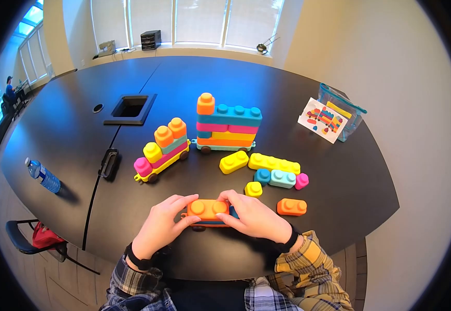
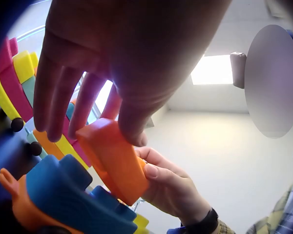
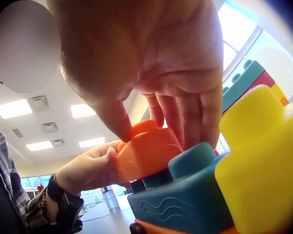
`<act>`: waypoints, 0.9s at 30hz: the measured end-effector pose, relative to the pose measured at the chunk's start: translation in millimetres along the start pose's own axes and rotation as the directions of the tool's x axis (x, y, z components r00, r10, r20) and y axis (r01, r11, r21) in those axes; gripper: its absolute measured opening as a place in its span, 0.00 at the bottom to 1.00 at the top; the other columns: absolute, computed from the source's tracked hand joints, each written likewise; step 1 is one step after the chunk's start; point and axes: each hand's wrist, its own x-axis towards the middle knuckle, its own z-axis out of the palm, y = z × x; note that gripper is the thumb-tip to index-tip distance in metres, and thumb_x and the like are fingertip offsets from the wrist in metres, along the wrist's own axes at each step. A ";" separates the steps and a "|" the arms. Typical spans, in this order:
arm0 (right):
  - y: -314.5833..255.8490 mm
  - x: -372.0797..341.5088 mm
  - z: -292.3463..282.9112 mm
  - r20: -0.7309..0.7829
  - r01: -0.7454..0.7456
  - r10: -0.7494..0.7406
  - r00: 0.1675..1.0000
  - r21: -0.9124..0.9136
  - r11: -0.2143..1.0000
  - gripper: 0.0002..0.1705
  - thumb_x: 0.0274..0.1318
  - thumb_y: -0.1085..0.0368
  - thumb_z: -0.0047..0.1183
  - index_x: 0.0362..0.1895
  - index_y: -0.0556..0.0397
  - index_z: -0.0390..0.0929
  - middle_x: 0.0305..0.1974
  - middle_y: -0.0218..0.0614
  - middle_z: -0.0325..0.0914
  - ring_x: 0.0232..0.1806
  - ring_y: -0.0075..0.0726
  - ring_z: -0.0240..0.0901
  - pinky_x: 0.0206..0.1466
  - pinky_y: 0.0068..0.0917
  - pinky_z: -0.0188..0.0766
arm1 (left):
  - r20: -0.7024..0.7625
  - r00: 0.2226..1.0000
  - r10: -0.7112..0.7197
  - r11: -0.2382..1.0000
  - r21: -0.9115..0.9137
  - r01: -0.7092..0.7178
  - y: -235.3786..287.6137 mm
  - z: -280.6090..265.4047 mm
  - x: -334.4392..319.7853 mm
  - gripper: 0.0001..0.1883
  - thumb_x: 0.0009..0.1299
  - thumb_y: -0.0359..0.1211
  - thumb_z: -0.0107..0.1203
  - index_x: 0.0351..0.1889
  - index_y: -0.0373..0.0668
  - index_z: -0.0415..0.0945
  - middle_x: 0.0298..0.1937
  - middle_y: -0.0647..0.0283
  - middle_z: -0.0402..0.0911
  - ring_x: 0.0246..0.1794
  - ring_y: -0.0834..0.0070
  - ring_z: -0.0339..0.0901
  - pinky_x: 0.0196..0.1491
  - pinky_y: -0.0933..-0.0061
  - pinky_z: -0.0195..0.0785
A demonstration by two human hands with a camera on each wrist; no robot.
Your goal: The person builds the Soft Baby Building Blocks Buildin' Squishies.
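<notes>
Both hands hold an orange two-stud toy block (image 1: 208,208) close over a blue block (image 3: 180,202). My left hand (image 1: 162,223) pinches its left end between thumb and fingers. The right hand (image 1: 256,216) pinches its other end the same way. In the left wrist view the orange block (image 2: 115,161) is tilted above the studs of the blue block (image 2: 63,190). That blue block sits on an orange wheeled base (image 2: 31,209) with a hook at one end. A single yellow block (image 1: 253,189) lies just beyond the right hand, and another orange block (image 1: 291,207) lies to its right.
Beyond the hands stand a stepped block wagon (image 1: 163,150) and a taller block wagon (image 1: 228,127). Loose yellow (image 1: 274,163), light teal (image 1: 282,179) and pink (image 1: 301,181) blocks lie right of centre. A water bottle (image 1: 44,176) stands left; a picture card (image 1: 325,120) leans on a clear bin (image 1: 352,122).
</notes>
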 end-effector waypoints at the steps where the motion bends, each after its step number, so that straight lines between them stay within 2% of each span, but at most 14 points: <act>1: 2.1 -0.7 1.6 -0.013 0.025 -0.026 1.000 -0.033 0.999 0.20 0.70 0.58 0.60 0.55 0.55 0.69 0.41 0.50 0.81 0.43 0.60 0.81 0.44 0.47 0.77 | 0.012 1.000 -0.011 1.000 0.004 0.011 -0.5 0.7 -0.6 0.27 0.68 0.35 0.72 0.64 0.42 0.80 0.48 0.55 0.85 0.47 0.58 0.84 0.52 0.64 0.78; 9: 4.0 -4.6 12.9 -0.053 0.030 -0.036 0.998 -0.110 0.994 0.18 0.69 0.57 0.61 0.51 0.54 0.72 0.40 0.46 0.80 0.44 0.56 0.81 0.45 0.46 0.77 | 0.060 0.997 -0.055 0.998 0.005 0.055 -3.3 4.5 -1.4 0.24 0.68 0.32 0.71 0.63 0.41 0.79 0.48 0.55 0.84 0.46 0.58 0.85 0.52 0.63 0.81; 15: 5.2 -6.5 18.4 -0.121 0.043 -0.057 0.991 -0.120 0.992 0.18 0.68 0.57 0.63 0.51 0.55 0.73 0.41 0.45 0.81 0.45 0.56 0.81 0.46 0.46 0.78 | 0.083 0.992 -0.091 0.996 -0.015 0.093 -1.9 4.5 -2.1 0.27 0.68 0.33 0.71 0.64 0.41 0.78 0.51 0.53 0.84 0.50 0.55 0.84 0.55 0.61 0.80; 17: -0.6 -8.3 13.8 -0.064 -0.038 0.034 0.997 -0.069 0.997 0.21 0.68 0.57 0.63 0.55 0.56 0.74 0.47 0.48 0.82 0.51 0.58 0.81 0.51 0.45 0.79 | 0.058 0.998 -0.005 0.996 0.095 0.000 1.1 5.2 0.3 0.28 0.67 0.36 0.72 0.65 0.41 0.78 0.53 0.53 0.83 0.54 0.51 0.83 0.58 0.59 0.78; 18: -0.8 -9.2 11.0 -0.072 -0.043 0.038 0.997 -0.074 0.996 0.21 0.68 0.57 0.63 0.55 0.56 0.74 0.47 0.48 0.82 0.51 0.58 0.81 0.51 0.45 0.79 | 0.061 0.998 0.005 0.996 0.092 -0.010 7.0 4.6 3.3 0.28 0.67 0.36 0.72 0.65 0.41 0.78 0.53 0.53 0.83 0.54 0.51 0.83 0.58 0.59 0.78; 20: -0.5 -10.4 4.7 -0.147 0.070 -0.080 0.986 -0.071 0.995 0.25 0.68 0.57 0.63 0.62 0.56 0.73 0.56 0.52 0.81 0.58 0.60 0.79 0.59 0.46 0.77 | 0.017 0.998 0.054 0.997 0.057 -0.055 21.2 3.1 10.4 0.28 0.66 0.38 0.72 0.64 0.41 0.78 0.55 0.52 0.83 0.56 0.49 0.81 0.61 0.58 0.75; 21: -1.3 -13.4 -2.1 -0.152 0.067 -0.078 0.985 -0.076 0.995 0.25 0.68 0.57 0.63 0.62 0.56 0.73 0.56 0.52 0.81 0.58 0.60 0.79 0.59 0.46 0.77 | 0.018 0.998 0.061 0.997 0.054 -0.062 20.6 3.9 11.8 0.28 0.66 0.38 0.72 0.64 0.41 0.78 0.55 0.52 0.83 0.56 0.49 0.81 0.61 0.58 0.75; 23: -1.4 -26.7 -22.8 -0.150 0.006 -0.029 0.988 -0.150 0.989 0.28 0.67 0.56 0.64 0.65 0.55 0.74 0.62 0.53 0.79 0.63 0.61 0.76 0.66 0.47 0.74 | 0.097 0.993 0.066 0.990 0.119 -0.077 16.7 5.6 12.5 0.28 0.65 0.37 0.73 0.63 0.41 0.78 0.55 0.53 0.83 0.54 0.50 0.82 0.59 0.58 0.76; 26: 15.6 -58.8 -49.5 -0.222 -0.132 0.058 0.973 -0.332 0.934 0.26 0.64 0.55 0.67 0.59 0.56 0.78 0.62 0.50 0.80 0.62 0.60 0.78 0.66 0.46 0.74 | 0.131 0.991 0.009 0.995 0.093 -0.022 11.3 6.8 11.5 0.27 0.64 0.35 0.73 0.62 0.42 0.79 0.53 0.55 0.83 0.52 0.51 0.82 0.57 0.58 0.77; 27: 21.1 -70.8 -59.5 -0.229 -0.185 0.114 0.967 -0.318 0.930 0.26 0.63 0.55 0.68 0.59 0.56 0.79 0.61 0.50 0.81 0.61 0.60 0.78 0.66 0.46 0.74 | 0.133 0.991 0.012 0.996 0.091 -0.024 10.0 6.3 11.1 0.27 0.64 0.35 0.73 0.62 0.42 0.79 0.53 0.55 0.83 0.52 0.51 0.82 0.57 0.58 0.77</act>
